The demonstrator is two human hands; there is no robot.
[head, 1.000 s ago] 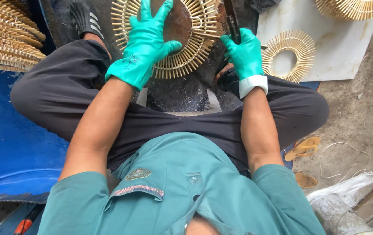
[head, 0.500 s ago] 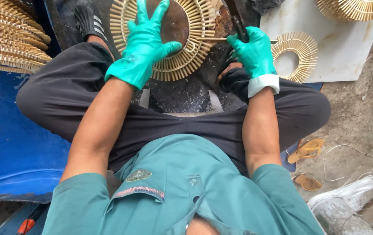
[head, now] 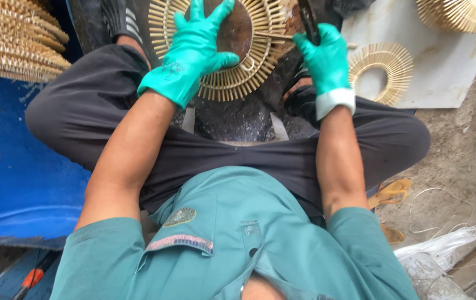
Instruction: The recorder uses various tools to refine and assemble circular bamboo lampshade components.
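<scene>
A stack of finished bamboo rings (head: 15,39) is seen at the far left, above a blue tarp (head: 21,178). At centre, a sunburst ring of bamboo sticks (head: 238,66) is laid between the person's knees on a dark block (head: 238,119), with its round brown centre disc (head: 238,30) pressed flat under the spread fingers of the left hand (head: 193,53). Just beside it, the right hand (head: 327,64) is closed around a dark tool (head: 307,19), touching the ring's right edge. Further right, a smaller ring (head: 385,69) is laid on a white board (head: 449,78), with open ground beyond. White cord (head: 444,244) is piled at the lower right.
</scene>
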